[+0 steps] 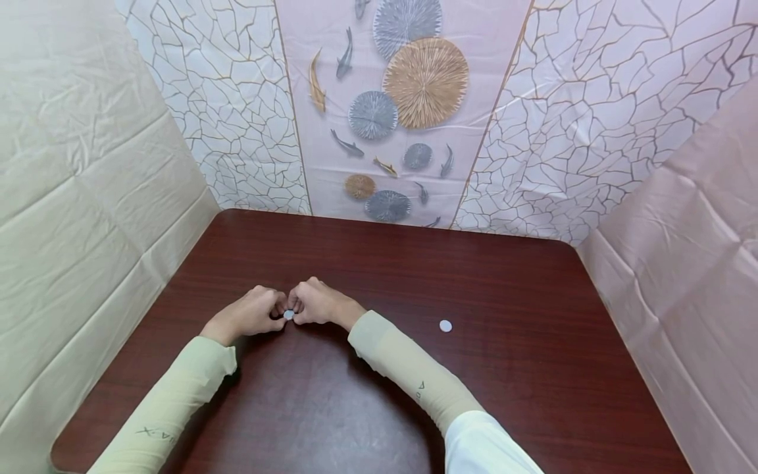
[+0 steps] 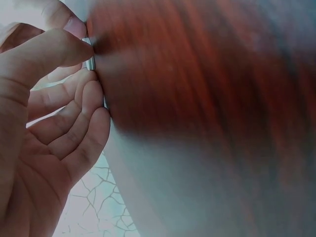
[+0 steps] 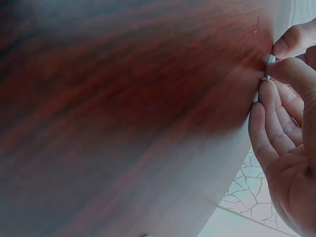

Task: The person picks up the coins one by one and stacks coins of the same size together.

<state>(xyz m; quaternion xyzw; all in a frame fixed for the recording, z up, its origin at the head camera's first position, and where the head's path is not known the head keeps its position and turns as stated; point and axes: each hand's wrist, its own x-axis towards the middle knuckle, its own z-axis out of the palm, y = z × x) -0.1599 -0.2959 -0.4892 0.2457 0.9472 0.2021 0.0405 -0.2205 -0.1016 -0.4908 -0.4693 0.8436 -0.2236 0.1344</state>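
Note:
Both hands meet over a small white disc (image 1: pixel 288 315) at the left-middle of the table in the head view. My left hand (image 1: pixel 251 313) pinches it from the left, thumb and fingers at its edge. From the other side my right hand (image 1: pixel 316 303) pinches the same disc. In the left wrist view the disc (image 2: pixel 90 58) is a thin pale edge by the left hand (image 2: pixel 54 113). The right wrist view has a sliver of the disc (image 3: pixel 270 60) at the fingertips of the right hand (image 3: pixel 289 123). Fingers cover part of its rim.
A second white disc (image 1: pixel 445 326) lies flat on the dark red-brown wooden table (image 1: pixel 509 395), right of the hands. Beige cloth (image 1: pixel 77 197) hangs along the left, pinkish cloth (image 1: pixel 681 263) along the right. A patterned sheet (image 1: pixel 379 164) covers the back.

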